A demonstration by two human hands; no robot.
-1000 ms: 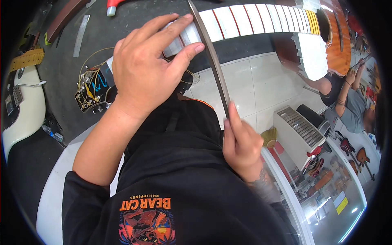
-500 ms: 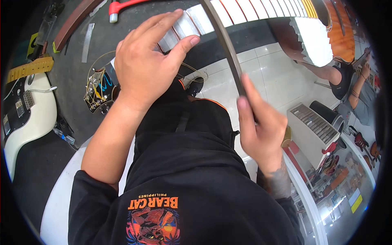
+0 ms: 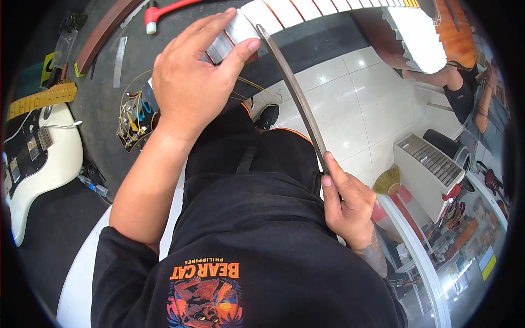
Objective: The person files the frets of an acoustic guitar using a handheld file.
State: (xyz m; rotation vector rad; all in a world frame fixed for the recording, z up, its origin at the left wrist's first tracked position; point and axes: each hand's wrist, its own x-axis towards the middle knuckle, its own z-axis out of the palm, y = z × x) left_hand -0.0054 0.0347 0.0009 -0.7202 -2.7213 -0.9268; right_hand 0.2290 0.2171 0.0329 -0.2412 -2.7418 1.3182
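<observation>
A guitar neck point(image 3: 301, 13) runs across the top, its fingerboard covered in white masking between red-edged frets and joined to an orange-brown body point(image 3: 458, 38) with ragged white covering point(image 3: 415, 46). My left hand point(image 3: 194, 87) grips the neck's left section, thumb and fingertips beside silvery patches. In my right hand point(image 3: 347, 202) is a long, dark metal file point(image 3: 295, 95), angled up and left; its tip is at the neck beside my left thumb. A black headstock point(image 3: 131, 123) with loose strings lies left of my left wrist, partly hidden.
A cream electric guitar point(image 3: 57, 158) lies at left, near a steel ruler point(image 3: 119, 63) and a red mallet point(image 3: 156, 16). A co-worker point(image 3: 486, 115) sits at upper right. A slotted white box point(image 3: 426, 172), a straw broom point(image 3: 387, 180) and a glass display case point(image 3: 465, 262) stand at right.
My right hand has moved right and toward me, drawing the file down so its tip sits lower on the neck. The view has shifted slightly; my left hand still grips the neck.
</observation>
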